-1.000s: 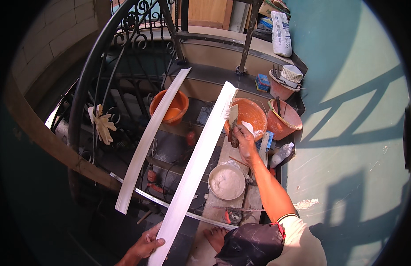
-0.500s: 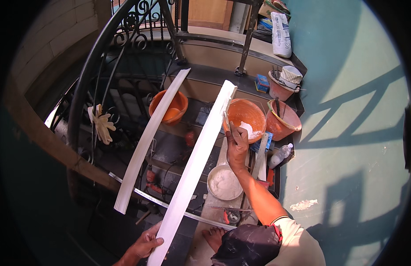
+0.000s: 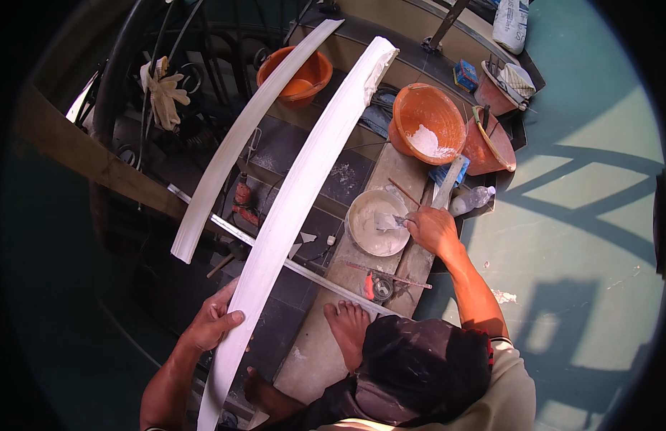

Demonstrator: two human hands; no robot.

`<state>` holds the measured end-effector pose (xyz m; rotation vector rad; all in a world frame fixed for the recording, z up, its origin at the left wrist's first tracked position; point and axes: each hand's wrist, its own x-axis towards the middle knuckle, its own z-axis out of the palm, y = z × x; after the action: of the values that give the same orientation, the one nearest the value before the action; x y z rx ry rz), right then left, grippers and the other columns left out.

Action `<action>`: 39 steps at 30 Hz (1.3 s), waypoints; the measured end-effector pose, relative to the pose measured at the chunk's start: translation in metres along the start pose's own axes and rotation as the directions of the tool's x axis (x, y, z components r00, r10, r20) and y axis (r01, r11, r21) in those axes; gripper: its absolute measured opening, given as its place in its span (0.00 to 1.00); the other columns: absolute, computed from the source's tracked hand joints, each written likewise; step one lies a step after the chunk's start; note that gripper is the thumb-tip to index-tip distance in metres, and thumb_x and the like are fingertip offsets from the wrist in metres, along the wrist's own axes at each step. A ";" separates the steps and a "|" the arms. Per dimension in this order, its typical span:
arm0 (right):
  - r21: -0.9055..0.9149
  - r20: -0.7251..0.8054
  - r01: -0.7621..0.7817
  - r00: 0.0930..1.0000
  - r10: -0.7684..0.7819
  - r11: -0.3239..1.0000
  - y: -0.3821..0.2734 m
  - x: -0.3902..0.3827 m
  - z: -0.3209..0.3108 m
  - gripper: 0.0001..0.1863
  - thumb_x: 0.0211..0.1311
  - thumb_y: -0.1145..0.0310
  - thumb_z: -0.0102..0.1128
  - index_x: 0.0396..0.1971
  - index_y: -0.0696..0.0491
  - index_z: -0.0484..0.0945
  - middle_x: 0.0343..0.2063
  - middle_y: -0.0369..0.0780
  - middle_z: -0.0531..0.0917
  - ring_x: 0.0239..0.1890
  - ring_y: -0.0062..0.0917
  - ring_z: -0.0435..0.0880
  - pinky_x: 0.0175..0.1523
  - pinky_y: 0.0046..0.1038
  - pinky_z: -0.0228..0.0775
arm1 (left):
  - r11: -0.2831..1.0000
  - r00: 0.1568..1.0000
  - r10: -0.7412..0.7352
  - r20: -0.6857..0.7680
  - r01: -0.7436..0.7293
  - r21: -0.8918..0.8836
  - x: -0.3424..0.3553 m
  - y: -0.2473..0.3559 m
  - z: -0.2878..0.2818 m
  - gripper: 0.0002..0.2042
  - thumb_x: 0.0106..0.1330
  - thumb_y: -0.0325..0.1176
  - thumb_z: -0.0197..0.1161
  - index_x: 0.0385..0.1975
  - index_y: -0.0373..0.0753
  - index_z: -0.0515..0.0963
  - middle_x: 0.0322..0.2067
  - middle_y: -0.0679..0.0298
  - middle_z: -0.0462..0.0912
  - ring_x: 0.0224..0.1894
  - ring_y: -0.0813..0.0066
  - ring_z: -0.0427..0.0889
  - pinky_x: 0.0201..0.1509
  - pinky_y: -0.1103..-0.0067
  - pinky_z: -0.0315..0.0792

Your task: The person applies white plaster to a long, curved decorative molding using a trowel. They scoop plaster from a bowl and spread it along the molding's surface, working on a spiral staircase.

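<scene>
My left hand [image 3: 214,320] is closed around the near part of a long white moulding strip [image 3: 297,194], thumb on top. The strip slants up and away, with wet white plaster [image 3: 376,72] lumped along its far end. My right hand [image 3: 432,228] grips a putty knife [image 3: 388,221], whose blade rests in the white paste of a round bowl [image 3: 376,251]. The bowl stands on a wooden plank [image 3: 340,276]. A second, duller strip [image 3: 239,154] lies to the left, apart from the held one.
Beyond the bowl stand an orange bucket [image 3: 412,108] with white powder and a reddish bucket [image 3: 483,161]. A plastic bottle [image 3: 473,201] lies by the wall. A tape measure [image 3: 382,287], red power tool [image 3: 243,197] and metal bar [image 3: 318,282] are nearby. Gloves [image 3: 162,97] hang on the railing.
My right hand has left the strip's far end and come down to the bowl, bringing the putty knife into the paste. My left hand still holds the strip. The view has tilted downward.
</scene>
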<state>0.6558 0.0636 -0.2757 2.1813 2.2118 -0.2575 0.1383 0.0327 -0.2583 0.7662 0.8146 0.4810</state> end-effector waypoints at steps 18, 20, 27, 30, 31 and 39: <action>0.111 0.288 0.052 0.954 -0.082 0.992 -0.010 0.078 0.029 0.20 0.63 0.48 0.61 0.38 0.48 0.91 0.36 0.49 0.89 0.44 0.45 0.88 0.52 0.44 0.75 | 0.999 0.997 -0.049 -0.067 0.050 0.013 0.004 -0.014 -0.010 0.42 0.66 0.34 0.73 0.78 0.39 0.57 0.55 0.57 0.81 0.41 0.72 0.86 0.38 0.70 0.87; 0.252 0.279 -0.036 0.960 -0.037 0.967 -0.003 0.069 0.031 0.22 0.63 0.45 0.61 0.38 0.47 0.91 0.36 0.50 0.89 0.43 0.46 0.87 0.51 0.44 0.75 | 0.999 0.996 -0.051 -0.075 0.051 0.005 0.005 -0.016 -0.011 0.41 0.66 0.33 0.73 0.78 0.39 0.57 0.56 0.57 0.81 0.41 0.72 0.86 0.38 0.70 0.87; 0.829 0.197 -0.211 0.977 0.083 0.518 0.029 0.036 0.044 0.16 0.72 0.60 0.61 0.46 0.57 0.85 0.28 0.35 0.83 0.33 0.18 0.80 0.40 0.23 0.71 | 0.998 0.995 -0.051 -0.083 0.054 0.036 0.019 -0.026 -0.014 0.42 0.67 0.34 0.72 0.78 0.40 0.55 0.55 0.59 0.82 0.40 0.72 0.86 0.36 0.69 0.88; 0.959 -0.070 0.030 0.989 0.130 0.283 0.016 0.026 0.037 0.19 0.72 0.69 0.62 0.58 0.60 0.77 0.34 0.32 0.82 0.34 0.14 0.78 0.37 0.20 0.69 | 0.987 0.987 -0.159 -0.006 0.158 -0.034 0.021 -0.004 0.002 0.42 0.68 0.35 0.71 0.79 0.43 0.54 0.55 0.58 0.82 0.38 0.72 0.87 0.35 0.67 0.88; 0.963 -0.129 0.080 0.976 0.177 0.258 0.005 0.030 0.030 0.19 0.72 0.69 0.62 0.59 0.60 0.77 0.34 0.32 0.81 0.34 0.14 0.78 0.38 0.20 0.68 | 0.985 0.986 -0.163 0.016 0.164 -0.052 0.023 -0.005 0.002 0.41 0.69 0.35 0.71 0.79 0.43 0.54 0.55 0.58 0.82 0.38 0.72 0.87 0.35 0.67 0.89; 0.721 -0.651 0.359 0.644 0.402 0.593 -0.048 0.099 0.014 0.16 0.73 0.69 0.65 0.54 0.63 0.81 0.48 0.39 0.82 0.49 0.24 0.82 0.55 0.24 0.73 | 0.974 0.974 -0.186 0.132 0.201 -0.109 0.032 -0.003 0.009 0.41 0.70 0.35 0.69 0.80 0.44 0.52 0.55 0.58 0.82 0.39 0.71 0.88 0.35 0.67 0.90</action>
<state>0.6049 0.1596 -0.2978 3.3450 2.8749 -0.4992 0.1650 0.0473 -0.2717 0.5903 0.7313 0.3027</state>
